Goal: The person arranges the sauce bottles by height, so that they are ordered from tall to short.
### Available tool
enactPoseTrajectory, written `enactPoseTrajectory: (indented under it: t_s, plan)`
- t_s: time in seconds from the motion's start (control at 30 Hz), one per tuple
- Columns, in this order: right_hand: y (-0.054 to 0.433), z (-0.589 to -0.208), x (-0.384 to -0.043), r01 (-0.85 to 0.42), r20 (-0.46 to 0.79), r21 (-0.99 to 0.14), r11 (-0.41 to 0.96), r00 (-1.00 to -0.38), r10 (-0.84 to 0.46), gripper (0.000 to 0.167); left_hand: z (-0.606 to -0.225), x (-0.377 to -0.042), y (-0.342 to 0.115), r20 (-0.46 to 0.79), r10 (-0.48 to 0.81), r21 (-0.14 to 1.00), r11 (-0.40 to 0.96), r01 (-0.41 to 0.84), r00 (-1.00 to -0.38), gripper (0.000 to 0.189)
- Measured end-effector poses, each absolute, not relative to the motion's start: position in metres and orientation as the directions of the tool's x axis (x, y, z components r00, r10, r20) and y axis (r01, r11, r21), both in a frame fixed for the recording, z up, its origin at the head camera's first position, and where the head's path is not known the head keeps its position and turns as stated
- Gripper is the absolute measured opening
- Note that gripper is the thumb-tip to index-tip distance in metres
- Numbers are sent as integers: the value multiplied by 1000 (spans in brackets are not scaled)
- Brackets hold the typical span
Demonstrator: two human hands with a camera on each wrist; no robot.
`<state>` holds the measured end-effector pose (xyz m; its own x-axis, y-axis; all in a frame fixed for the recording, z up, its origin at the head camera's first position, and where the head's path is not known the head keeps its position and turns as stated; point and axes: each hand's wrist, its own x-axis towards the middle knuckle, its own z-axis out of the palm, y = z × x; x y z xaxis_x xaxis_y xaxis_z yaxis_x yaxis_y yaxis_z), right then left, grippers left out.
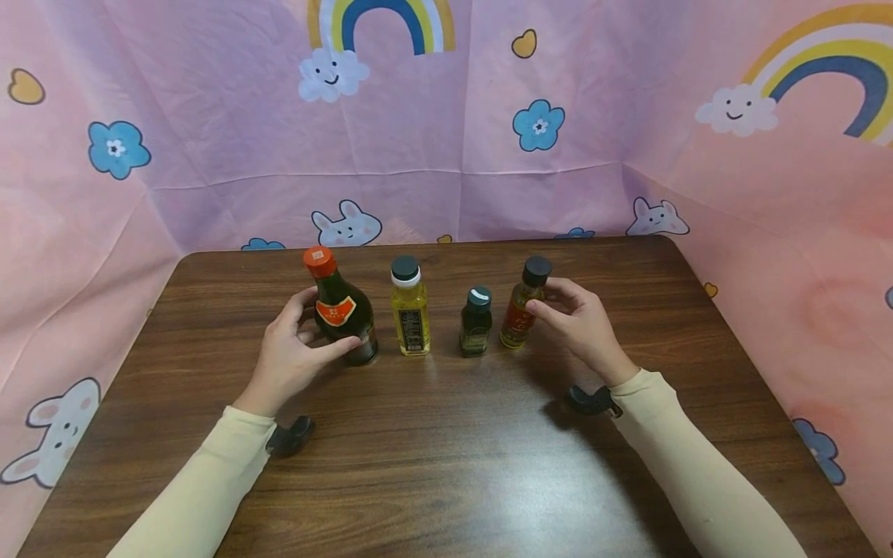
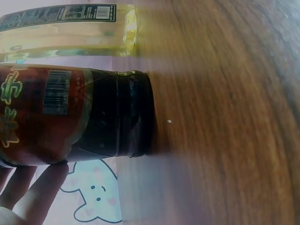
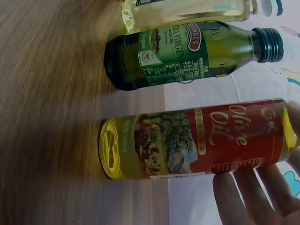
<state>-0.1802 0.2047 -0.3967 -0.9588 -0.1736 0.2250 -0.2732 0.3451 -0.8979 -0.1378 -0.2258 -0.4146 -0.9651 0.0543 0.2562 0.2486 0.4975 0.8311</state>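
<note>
On the left in the head view, my left hand [image 1: 289, 353] grips a dark bottle [image 1: 342, 306] with a red cap and a red label, fingers behind it and thumb across its front. My right hand [image 1: 582, 325] holds a small olive oil bottle [image 3: 197, 140] with a red label and black cap, thumb on the near side. Between them stand a clear bottle of yellow oil [image 1: 412, 318], nearer the left hand, and a small green Borges olive oil bottle [image 3: 173, 56], nearer the right. Whether the held bottles touch the tabletop is hard to tell.
The bottles are in a row toward the back of a brown wooden table [image 1: 418, 465]. A pink and purple patterned cloth [image 1: 418, 139] hangs behind the table and along both sides. Dark curved pieces [image 1: 291, 436] project from both wrists above the tabletop.
</note>
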Motion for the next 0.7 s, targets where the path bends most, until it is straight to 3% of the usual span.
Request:
enactPoseTrajectory:
  t_s: [0.7]
  plan:
    - [205,-399,-179,-267,217,-898,349,-960,-176,38,-400,-156,-228,326,23,815,499,294,-945,86]
